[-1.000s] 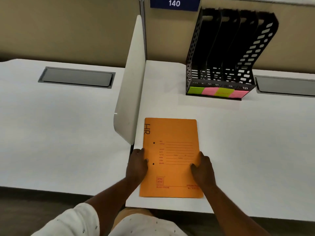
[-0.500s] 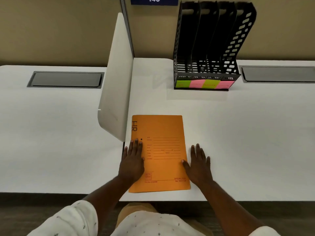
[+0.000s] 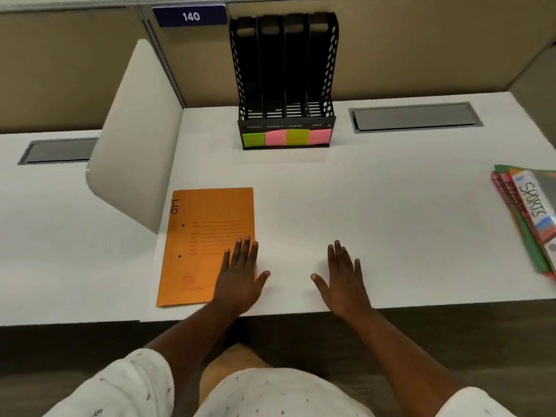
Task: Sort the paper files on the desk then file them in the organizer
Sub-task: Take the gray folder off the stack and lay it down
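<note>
Orange card, marked HR, the folder (image 3: pixel 207 246) lies flat at the near left of the surface (image 3: pixel 376 212), probably set apart as the start of 1 sorted pile. Left hand (image 3: pixel 240 276) rests open, fingers spread, over its right edge; right hand (image 3: pixel 343 279) is open, gripping nothing, palm down over bare surface beside it. Further files, 1 reading SPORTS, wait in a stack (image 3: pixel 529 215) far right. Behind stands the black organizer (image 3: pixel 284 79), 4 empty slots, coloured labels (image 3: pixel 285 137) facing forward, likely naming categories.
</note>
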The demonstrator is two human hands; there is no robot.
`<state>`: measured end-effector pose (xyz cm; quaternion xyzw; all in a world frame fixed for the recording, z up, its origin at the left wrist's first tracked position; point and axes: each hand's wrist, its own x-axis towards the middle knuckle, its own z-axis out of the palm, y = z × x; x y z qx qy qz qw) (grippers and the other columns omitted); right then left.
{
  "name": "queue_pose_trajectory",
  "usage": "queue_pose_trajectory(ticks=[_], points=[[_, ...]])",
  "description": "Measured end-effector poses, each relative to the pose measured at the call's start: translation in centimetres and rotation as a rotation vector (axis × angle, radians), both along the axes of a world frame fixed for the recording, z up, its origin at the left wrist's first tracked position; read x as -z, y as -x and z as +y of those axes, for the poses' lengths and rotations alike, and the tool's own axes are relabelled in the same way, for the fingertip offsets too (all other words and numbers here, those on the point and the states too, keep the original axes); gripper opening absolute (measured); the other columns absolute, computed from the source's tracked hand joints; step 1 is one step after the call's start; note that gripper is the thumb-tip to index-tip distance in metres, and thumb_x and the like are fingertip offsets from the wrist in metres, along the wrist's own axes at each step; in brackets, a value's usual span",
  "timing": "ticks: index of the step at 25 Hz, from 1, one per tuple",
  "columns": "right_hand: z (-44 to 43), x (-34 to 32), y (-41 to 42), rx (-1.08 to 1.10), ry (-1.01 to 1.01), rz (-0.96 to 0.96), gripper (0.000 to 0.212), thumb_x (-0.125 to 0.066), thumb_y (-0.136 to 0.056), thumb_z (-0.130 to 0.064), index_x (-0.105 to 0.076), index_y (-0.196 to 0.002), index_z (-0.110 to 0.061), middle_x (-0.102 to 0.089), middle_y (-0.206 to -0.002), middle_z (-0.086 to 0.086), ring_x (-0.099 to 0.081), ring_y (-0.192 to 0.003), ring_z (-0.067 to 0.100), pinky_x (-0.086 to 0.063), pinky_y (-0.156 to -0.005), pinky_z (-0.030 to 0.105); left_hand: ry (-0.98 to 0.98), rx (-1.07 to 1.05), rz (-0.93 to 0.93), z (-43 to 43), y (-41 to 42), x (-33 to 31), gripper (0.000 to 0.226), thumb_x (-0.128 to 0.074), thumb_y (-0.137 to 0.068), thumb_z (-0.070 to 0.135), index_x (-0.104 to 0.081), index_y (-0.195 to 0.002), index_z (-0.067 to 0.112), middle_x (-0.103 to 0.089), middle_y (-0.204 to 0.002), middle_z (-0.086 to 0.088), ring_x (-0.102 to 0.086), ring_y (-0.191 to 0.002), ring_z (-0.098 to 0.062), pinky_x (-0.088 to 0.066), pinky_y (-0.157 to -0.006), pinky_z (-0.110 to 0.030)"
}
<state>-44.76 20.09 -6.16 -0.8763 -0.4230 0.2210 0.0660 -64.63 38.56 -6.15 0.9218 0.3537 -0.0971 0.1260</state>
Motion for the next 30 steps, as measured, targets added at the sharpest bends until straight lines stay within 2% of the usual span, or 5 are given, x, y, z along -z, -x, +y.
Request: queue_pose_trajectory(ticks=[3,8,17,24,30], points=[[-5.1,-1.0,-3.6,0.000,-0.011,-0.028,0.085,-0.026,-0.100,-0.064,0.015,-0.158,-0.018,0.026,-0.164,0.000,0.018,-0.153,0.016,0.008,-0.125,0.048,-0.011,0.007,-0.050,-4.9,-3.6,-0.9,0.079,-0.023,-0.101,0.063,0.012,-0.159,0.022,0.023,-0.165,-0.002,0.024,-0.152,-0.021,0.008,-0.125,-0.045],[-11.0,-2.5,-9.4,0.015,-0.012,-0.083,0.086,-0.022,-0.099,-0.066,0.018,-0.157,-0.018,0.027,-0.163,0.002,0.018,-0.153,0.018,0.006,-0.125,0.050,-0.063,0.067,-0.091,-10.5,-10.1,-2.2,0.079,-0.018,-0.100,0.064,0.012,-0.159,0.021,0.023,-0.166,-0.002,0.024,-0.152,-0.021,0.005,-0.126,-0.047],[-13.6,-1.5,-19.3,0.115,-0.072,-0.094,0.086,-0.022,-0.098,-0.067,0.013,-0.159,-0.017,0.024,-0.164,0.002,0.014,-0.154,0.019,0.004,-0.125,0.050,-0.055,0.197,-0.112,-11.9,-22.9,-1.8,0.078,-0.022,-0.102,0.062,0.008,-0.160,0.020,0.018,-0.167,-0.002,0.021,-0.153,-0.019,0.004,-0.127,-0.046],[-17.6,-2.3,-28.6,0.168,-0.119,-0.156,0.088,-0.010,-0.094,-0.071,0.007,-0.160,-0.015,0.016,-0.167,0.005,0.008,-0.155,0.021,-0.002,-0.125,0.053,-0.034,0.298,-0.137,-14.5,-34.4,-2.7,0.077,-0.022,-0.101,0.062,0.001,-0.161,0.018,0.010,-0.168,-0.004,0.015,-0.155,-0.020,0.001,-0.127,-0.048],[-22.3,-2.3,-37.1,0.199,-0.194,-0.192,0.081,-0.022,-0.100,-0.065,0.000,-0.161,-0.016,0.010,-0.168,0.003,0.008,-0.155,0.019,-0.007,-0.125,0.052,-0.004,0.279,-0.191,-20.4,-42.6,-2.9,0.078,-0.020,-0.101,0.063,-0.003,-0.161,0.017,0.011,-0.168,-0.003,0.014,-0.155,-0.020,0.001,-0.127,-0.046]])
